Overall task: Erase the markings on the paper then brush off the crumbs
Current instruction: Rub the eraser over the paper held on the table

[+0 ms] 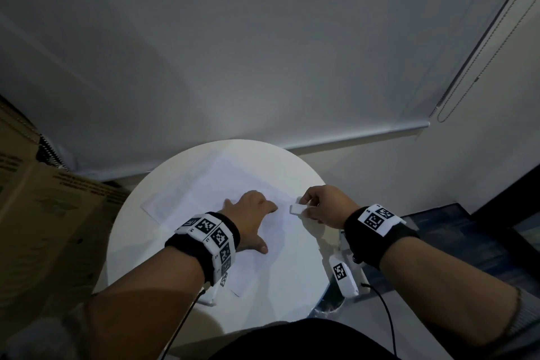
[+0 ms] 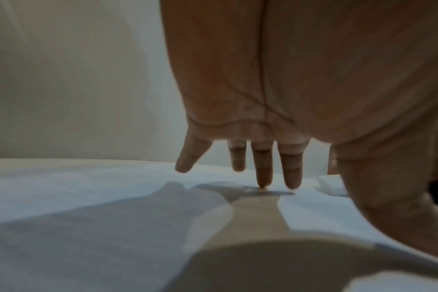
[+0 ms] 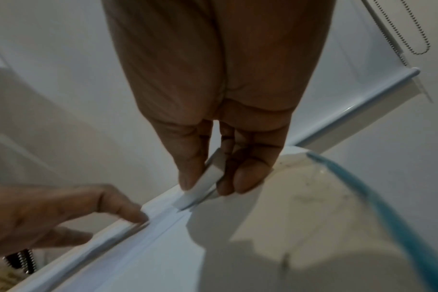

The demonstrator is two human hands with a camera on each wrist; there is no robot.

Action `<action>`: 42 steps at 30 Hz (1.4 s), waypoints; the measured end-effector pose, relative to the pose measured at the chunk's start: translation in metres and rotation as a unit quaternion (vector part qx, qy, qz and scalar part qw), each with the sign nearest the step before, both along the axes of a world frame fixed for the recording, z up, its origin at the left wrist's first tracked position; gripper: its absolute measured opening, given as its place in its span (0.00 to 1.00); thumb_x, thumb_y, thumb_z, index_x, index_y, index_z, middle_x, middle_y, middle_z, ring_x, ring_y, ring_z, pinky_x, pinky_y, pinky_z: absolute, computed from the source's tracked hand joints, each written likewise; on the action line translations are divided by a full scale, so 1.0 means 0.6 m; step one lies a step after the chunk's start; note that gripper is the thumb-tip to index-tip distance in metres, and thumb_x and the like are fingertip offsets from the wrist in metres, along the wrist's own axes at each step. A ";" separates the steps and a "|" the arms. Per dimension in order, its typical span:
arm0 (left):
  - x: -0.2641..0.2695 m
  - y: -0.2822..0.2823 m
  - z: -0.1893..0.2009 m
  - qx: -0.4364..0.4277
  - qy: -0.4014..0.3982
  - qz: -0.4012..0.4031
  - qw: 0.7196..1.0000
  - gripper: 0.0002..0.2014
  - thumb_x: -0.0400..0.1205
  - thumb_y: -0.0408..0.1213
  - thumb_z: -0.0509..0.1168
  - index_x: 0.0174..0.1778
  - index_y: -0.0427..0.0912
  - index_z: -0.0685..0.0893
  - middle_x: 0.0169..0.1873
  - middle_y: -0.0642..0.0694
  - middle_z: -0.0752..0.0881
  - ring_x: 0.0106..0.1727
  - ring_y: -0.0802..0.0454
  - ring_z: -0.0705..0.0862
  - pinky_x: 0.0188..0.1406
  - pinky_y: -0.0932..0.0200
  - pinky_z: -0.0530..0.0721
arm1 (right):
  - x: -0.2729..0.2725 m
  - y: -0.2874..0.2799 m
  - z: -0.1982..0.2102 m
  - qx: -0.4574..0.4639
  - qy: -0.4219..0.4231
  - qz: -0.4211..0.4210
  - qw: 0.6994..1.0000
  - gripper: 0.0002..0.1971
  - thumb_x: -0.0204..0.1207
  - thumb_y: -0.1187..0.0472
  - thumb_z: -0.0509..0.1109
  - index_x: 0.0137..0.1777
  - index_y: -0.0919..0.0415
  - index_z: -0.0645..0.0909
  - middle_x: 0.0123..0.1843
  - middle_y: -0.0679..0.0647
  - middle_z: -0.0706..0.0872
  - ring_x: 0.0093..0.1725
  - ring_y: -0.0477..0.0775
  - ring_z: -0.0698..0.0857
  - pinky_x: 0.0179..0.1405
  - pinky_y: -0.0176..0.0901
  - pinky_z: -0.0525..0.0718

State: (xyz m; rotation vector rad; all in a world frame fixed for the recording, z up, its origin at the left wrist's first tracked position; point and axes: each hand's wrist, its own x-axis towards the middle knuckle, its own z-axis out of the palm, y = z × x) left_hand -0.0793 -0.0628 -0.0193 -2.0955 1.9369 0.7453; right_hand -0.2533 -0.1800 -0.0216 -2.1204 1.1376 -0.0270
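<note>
A white sheet of paper [image 1: 210, 184] lies on the round white table [image 1: 280, 295]. My left hand [image 1: 251, 213] presses flat on the paper with its fingers [image 2: 263, 168] spread and straight. My right hand [image 1: 321, 204] pinches a white eraser [image 1: 298, 209] between thumb and fingers at the paper's right edge. In the right wrist view the eraser [image 3: 205, 183] touches the paper's edge [image 3: 163, 213], with my left hand's fingertips [image 3: 133, 213] close beside it. The eraser [image 2: 333, 184] also shows behind my left thumb. I can make out no markings on the paper.
A brown cardboard box [image 1: 43, 213] stands left of the table. A white roller blind [image 1: 263, 67] hangs behind it, its bead chain [image 1: 467, 82] at the right. A dark cable [image 1: 385, 316] runs from my right wrist band.
</note>
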 end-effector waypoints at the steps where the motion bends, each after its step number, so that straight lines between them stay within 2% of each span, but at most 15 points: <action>1: 0.000 -0.002 -0.003 0.016 0.002 0.000 1.000 0.47 0.76 0.53 0.74 0.85 0.55 0.51 0.85 0.51 0.47 0.86 0.50 0.42 0.79 0.28 0.50 | 0.000 0.001 -0.001 -0.007 0.001 -0.001 1.000 0.07 0.72 0.66 0.73 0.46 0.55 0.82 0.36 0.50 0.82 0.28 0.43 0.78 0.34 0.36 0.77; 3: 0.005 -0.008 -0.008 0.053 -0.002 -0.001 0.999 0.50 0.77 0.55 0.73 0.86 0.60 0.44 0.85 0.55 0.37 0.85 0.50 0.35 0.77 0.22 0.47 | 0.001 0.003 -0.002 -0.023 0.002 -0.011 1.000 0.08 0.71 0.65 0.74 0.48 0.56 0.83 0.40 0.52 0.82 0.33 0.47 0.78 0.36 0.35 0.73; 5: 0.008 -0.012 -0.009 0.072 -0.008 -0.006 0.997 0.51 0.77 0.56 0.72 0.85 0.62 0.42 0.85 0.56 0.34 0.85 0.50 0.34 0.76 0.19 0.47 | 0.003 0.007 -0.003 -0.036 0.004 -0.016 0.999 0.08 0.72 0.65 0.74 0.51 0.57 0.84 0.43 0.53 0.82 0.40 0.49 0.78 0.36 0.35 0.71; 9: 0.011 -0.016 -0.010 0.076 -0.007 -0.010 0.997 0.52 0.76 0.57 0.73 0.85 0.64 0.41 0.84 0.58 0.34 0.85 0.51 0.34 0.74 0.17 0.48 | 0.006 0.022 0.001 -0.049 0.048 0.072 0.995 0.11 0.72 0.64 0.75 0.54 0.62 0.86 0.51 0.54 0.86 0.46 0.48 0.79 0.39 0.31 0.68; 14: 0.011 -0.018 -0.011 0.074 -0.006 -0.004 0.997 0.51 0.76 0.58 0.73 0.85 0.64 0.42 0.84 0.58 0.34 0.85 0.51 0.34 0.74 0.17 0.49 | 0.001 0.014 0.003 -0.080 0.027 0.006 0.996 0.09 0.73 0.66 0.71 0.53 0.62 0.85 0.55 0.56 0.87 0.47 0.50 0.79 0.40 0.32 0.67; 17: 0.010 -0.020 -0.013 0.072 -0.009 -0.001 0.997 0.51 0.75 0.58 0.73 0.84 0.64 0.41 0.84 0.58 0.35 0.85 0.50 0.35 0.74 0.17 0.50 | 0.001 0.023 0.008 -0.058 0.067 0.081 0.993 0.11 0.73 0.64 0.73 0.56 0.60 0.86 0.54 0.54 0.87 0.53 0.52 0.82 0.41 0.31 0.69; 19: 0.008 -0.021 -0.013 0.072 -0.013 0.000 0.997 0.52 0.75 0.58 0.73 0.84 0.64 0.41 0.85 0.58 0.35 0.85 0.50 0.35 0.74 0.17 0.50 | 0.001 0.027 0.006 -0.062 0.069 0.084 0.992 0.12 0.73 0.64 0.73 0.56 0.60 0.86 0.55 0.53 0.87 0.56 0.52 0.83 0.43 0.31 0.69; 22: 0.004 -0.022 -0.010 0.073 -0.021 0.001 0.997 0.51 0.76 0.59 0.72 0.85 0.63 0.40 0.85 0.57 0.34 0.85 0.49 0.35 0.74 0.17 0.51 | -0.003 0.019 0.003 -0.087 0.034 0.019 0.995 0.10 0.73 0.65 0.72 0.54 0.61 0.85 0.55 0.57 0.86 0.54 0.55 0.83 0.43 0.33 0.70; 25: 0.004 -0.021 -0.009 0.075 -0.021 -0.002 0.997 0.51 0.76 0.59 0.72 0.85 0.63 0.40 0.85 0.56 0.34 0.85 0.49 0.35 0.74 0.17 0.51 | -0.005 0.023 0.009 -0.061 0.050 0.065 0.995 0.09 0.72 0.64 0.73 0.53 0.61 0.85 0.49 0.54 0.86 0.46 0.50 0.80 0.39 0.33 0.70; 27: 0.005 -0.022 -0.011 0.075 -0.018 -0.005 0.997 0.52 0.76 0.59 0.72 0.85 0.63 0.40 0.84 0.56 0.34 0.85 0.49 0.34 0.73 0.17 0.51 | -0.005 0.033 0.010 -0.042 0.061 0.098 0.992 0.09 0.72 0.64 0.74 0.52 0.60 0.86 0.45 0.51 0.85 0.43 0.47 0.79 0.34 0.28 0.71; 28: 0.005 -0.022 -0.012 0.074 -0.017 -0.005 0.997 0.52 0.76 0.59 0.72 0.84 0.63 0.40 0.84 0.57 0.34 0.85 0.49 0.34 0.73 0.17 0.51 | -0.006 0.035 0.007 -0.044 0.054 0.096 0.993 0.09 0.72 0.64 0.73 0.52 0.59 0.86 0.45 0.51 0.85 0.43 0.46 0.79 0.34 0.25 0.71; 32: 0.006 -0.021 -0.015 0.071 -0.021 -0.006 0.997 0.51 0.76 0.60 0.71 0.84 0.63 0.40 0.84 0.57 0.33 0.85 0.49 0.34 0.74 0.18 0.51 | -0.003 0.041 -0.003 -0.074 0.015 0.026 0.997 0.08 0.73 0.65 0.70 0.52 0.60 0.83 0.44 0.47 0.81 0.45 0.47 0.77 0.40 0.34 0.70; 36: 0.006 -0.019 -0.014 0.070 -0.019 -0.006 0.997 0.51 0.77 0.59 0.71 0.85 0.62 0.39 0.84 0.57 0.33 0.85 0.50 0.34 0.75 0.19 0.50 | 0.001 0.045 -0.005 -0.048 0.024 0.072 0.996 0.05 0.71 0.63 0.73 0.41 0.54 0.79 0.40 0.47 0.80 0.43 0.49 0.76 0.35 0.31 0.70; 39: 0.007 -0.019 -0.012 0.071 -0.017 -0.003 0.997 0.52 0.77 0.59 0.71 0.85 0.60 0.38 0.84 0.58 0.33 0.85 0.51 0.34 0.76 0.20 0.50 | 0.004 0.033 -0.003 -0.072 0.013 0.033 0.997 0.06 0.73 0.65 0.69 0.49 0.58 0.83 0.49 0.53 0.85 0.45 0.51 0.79 0.38 0.34 0.69; 42: 0.008 -0.018 -0.011 0.071 -0.017 0.002 0.997 0.54 0.76 0.59 0.71 0.85 0.57 0.38 0.84 0.58 0.34 0.85 0.52 0.35 0.76 0.20 0.50 | 0.006 0.029 0.000 -0.087 0.012 0.028 0.996 0.08 0.72 0.66 0.68 0.51 0.61 0.84 0.46 0.54 0.84 0.46 0.54 0.80 0.37 0.36 0.67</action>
